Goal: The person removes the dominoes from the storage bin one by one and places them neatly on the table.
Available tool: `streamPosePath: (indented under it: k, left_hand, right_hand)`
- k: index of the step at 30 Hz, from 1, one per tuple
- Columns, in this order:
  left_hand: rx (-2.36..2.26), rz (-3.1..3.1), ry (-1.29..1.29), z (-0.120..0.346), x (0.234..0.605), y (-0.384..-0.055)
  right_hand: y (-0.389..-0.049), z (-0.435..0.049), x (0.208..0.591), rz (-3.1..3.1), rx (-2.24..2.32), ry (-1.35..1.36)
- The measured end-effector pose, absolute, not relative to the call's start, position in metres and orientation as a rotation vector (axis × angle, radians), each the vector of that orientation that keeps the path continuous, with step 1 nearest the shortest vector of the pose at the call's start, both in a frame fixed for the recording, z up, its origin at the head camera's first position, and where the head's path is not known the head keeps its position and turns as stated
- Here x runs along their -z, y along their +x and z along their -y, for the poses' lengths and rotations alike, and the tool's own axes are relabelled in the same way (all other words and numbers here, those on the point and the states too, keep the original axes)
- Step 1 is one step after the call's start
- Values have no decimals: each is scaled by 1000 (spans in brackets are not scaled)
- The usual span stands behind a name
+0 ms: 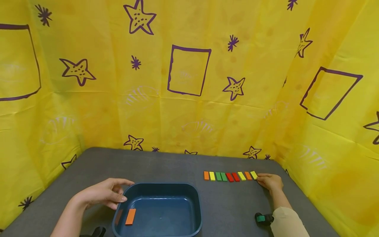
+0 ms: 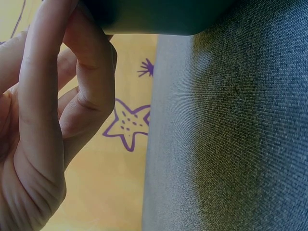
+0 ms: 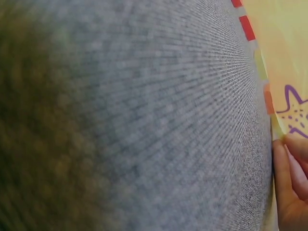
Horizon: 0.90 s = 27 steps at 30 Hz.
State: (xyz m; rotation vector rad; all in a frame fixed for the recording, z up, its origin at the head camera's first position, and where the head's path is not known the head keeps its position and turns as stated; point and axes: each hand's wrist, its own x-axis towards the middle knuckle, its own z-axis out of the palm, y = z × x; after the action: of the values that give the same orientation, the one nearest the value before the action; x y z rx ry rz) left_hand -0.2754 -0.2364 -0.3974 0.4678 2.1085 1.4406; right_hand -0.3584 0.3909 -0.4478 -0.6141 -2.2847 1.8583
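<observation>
At the left rim of a dark blue plastic tub [image 1: 161,230], my left hand [image 1: 103,194] grips the wall between thumb and fingers. In the left wrist view the curled fingers [image 2: 89,72] meet the tub's dark side [image 2: 159,19]. One orange block [image 1: 130,217] lies flat inside the tub, at its left. My right hand [image 1: 270,181] pinches the near end of a yellow block [image 1: 253,175], the rightmost in a row on the table. In the right wrist view the thumb and finger meet at that yellow block [image 3: 278,127]; part of it is hidden.
Leftward from that block, the row has an orange block [image 1: 248,175], a yellow one [image 1: 241,176], two red [image 1: 232,177], two green [image 1: 221,176], a yellow [image 1: 212,176] and an orange [image 1: 206,175]. The grey table [image 1: 234,204] ends at a yellow curtain [image 1: 189,112].
</observation>
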Motion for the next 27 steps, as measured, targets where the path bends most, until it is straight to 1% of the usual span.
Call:
streamPosePath:
  k: [9,27]
  left_hand:
    - [-1442,-2103,464,237,398,-276]
    - [-1442,-2099,481,237,398,-276]
  right_hand:
    - [-358,-391,447,2326,-1761,-654]
    - [-353,-386,440,2243,-1738,-705]
